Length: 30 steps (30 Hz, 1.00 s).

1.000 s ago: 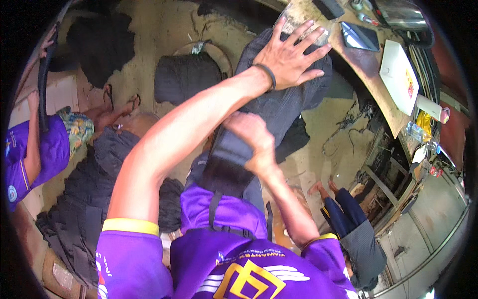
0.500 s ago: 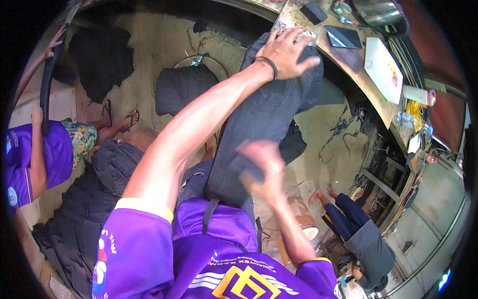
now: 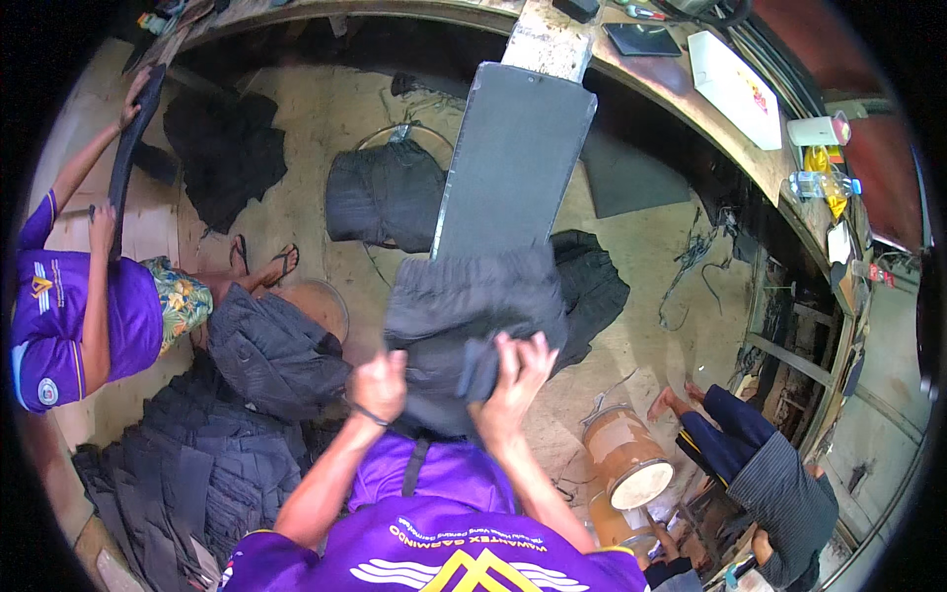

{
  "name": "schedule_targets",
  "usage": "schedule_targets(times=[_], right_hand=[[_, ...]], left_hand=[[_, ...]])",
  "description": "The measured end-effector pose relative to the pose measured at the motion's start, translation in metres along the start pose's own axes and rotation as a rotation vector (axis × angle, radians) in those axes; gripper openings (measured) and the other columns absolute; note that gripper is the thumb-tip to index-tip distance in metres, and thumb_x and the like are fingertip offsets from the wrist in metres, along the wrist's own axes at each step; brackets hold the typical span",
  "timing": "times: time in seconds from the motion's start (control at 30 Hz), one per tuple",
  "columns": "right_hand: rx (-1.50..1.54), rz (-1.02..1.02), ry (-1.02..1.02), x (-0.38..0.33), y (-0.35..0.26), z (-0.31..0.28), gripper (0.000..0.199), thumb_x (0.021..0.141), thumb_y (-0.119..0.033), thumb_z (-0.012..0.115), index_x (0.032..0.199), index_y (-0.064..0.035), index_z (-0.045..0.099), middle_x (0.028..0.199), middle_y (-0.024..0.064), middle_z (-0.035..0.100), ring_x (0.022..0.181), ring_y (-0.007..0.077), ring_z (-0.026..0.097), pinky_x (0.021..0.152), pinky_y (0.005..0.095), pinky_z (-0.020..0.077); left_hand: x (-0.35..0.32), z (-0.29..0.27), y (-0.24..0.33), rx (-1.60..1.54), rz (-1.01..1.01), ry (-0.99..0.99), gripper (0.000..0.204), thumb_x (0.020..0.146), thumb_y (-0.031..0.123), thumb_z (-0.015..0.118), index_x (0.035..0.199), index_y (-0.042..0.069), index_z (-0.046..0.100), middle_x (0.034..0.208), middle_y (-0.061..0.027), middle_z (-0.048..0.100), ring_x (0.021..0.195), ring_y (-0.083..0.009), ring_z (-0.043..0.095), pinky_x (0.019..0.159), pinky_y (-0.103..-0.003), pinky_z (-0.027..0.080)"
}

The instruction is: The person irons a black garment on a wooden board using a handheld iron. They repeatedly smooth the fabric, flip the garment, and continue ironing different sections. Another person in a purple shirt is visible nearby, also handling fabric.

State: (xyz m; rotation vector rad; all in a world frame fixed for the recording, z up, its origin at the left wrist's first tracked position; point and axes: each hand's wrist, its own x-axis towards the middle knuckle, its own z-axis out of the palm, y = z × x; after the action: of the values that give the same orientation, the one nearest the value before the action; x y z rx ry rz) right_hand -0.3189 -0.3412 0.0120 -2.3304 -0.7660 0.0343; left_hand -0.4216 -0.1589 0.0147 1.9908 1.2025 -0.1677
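Observation:
A pair of black trousers with a gathered elastic waistband (image 3: 473, 281) lies bunched around the near end of a long, dark flat board (image 3: 515, 153). My left hand (image 3: 380, 387) is closed on the left side of the trousers, close to my lap. In my right hand (image 3: 515, 383) is a small dark block (image 3: 479, 368), held between thumb and fingers against the right side of the cloth. Whether those fingers also pinch the cloth is hard to tell. The board's far part is bare, its tip resting on a worn wooden support.
A co-worker (image 3: 89, 306) at the left holds a dark strip; another person (image 3: 760, 464) sits at the lower right. Dark garments (image 3: 385, 197) and a large cloth pile (image 3: 187, 464) lie around. A drum-like container (image 3: 626, 454) stands right; a workbench (image 3: 681, 94) curves along the far side.
The trousers have slid down the board toward me, baring its far part. My left hand has come back from the far end to the cloth near my lap. The block stays in my right hand.

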Motion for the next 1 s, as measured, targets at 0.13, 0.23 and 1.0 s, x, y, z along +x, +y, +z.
schedule_targets(times=[0.13, 0.23, 1.0], right_hand=[[0.19, -0.185, -0.471, -0.004, -0.041, -0.02, 0.086, 0.073, 0.001, 0.069, 0.156, -0.0183, 0.052, 0.143, 0.0142, 0.053, 0.152, 0.0432, 0.038, 0.122, 0.0807, 0.0141], [0.183, -0.156, -0.198, 0.003, -0.033, -0.012, 0.082, 0.075, -0.003, 0.071, 0.154, -0.0186, 0.053, 0.145, 0.0132, 0.052, 0.152, 0.0425, 0.039, 0.122, 0.0807, 0.0115], [0.437, -0.38, -0.49, 0.242, -0.009, 0.012, 0.065, 0.075, -0.018, 0.087, 0.137, -0.0084, 0.071, 0.14, 0.0158, 0.069, 0.134, 0.0333, 0.063, 0.119, 0.0492, 0.0435]], left_hand=[[0.091, -0.074, 0.018, 0.383, 0.431, 0.402, 0.035, 0.105, 0.019, 0.06, 0.131, -0.002, 0.066, 0.106, -0.0243, 0.072, 0.098, -0.0403, 0.072, 0.082, -0.052, 0.058], [0.108, -0.068, 0.042, 0.263, 0.756, 0.538, 0.04, 0.096, 0.02, 0.069, 0.132, 0.002, 0.068, 0.128, -0.0155, 0.067, 0.12, -0.0375, 0.064, 0.101, -0.052, 0.052], [0.325, 0.023, 0.297, 0.462, 1.549, -0.115, 0.069, 0.084, 0.082, 0.063, 0.087, 0.013, 0.072, 0.087, -0.0033, 0.072, 0.094, -0.0218, 0.067, 0.087, -0.045, 0.044]])
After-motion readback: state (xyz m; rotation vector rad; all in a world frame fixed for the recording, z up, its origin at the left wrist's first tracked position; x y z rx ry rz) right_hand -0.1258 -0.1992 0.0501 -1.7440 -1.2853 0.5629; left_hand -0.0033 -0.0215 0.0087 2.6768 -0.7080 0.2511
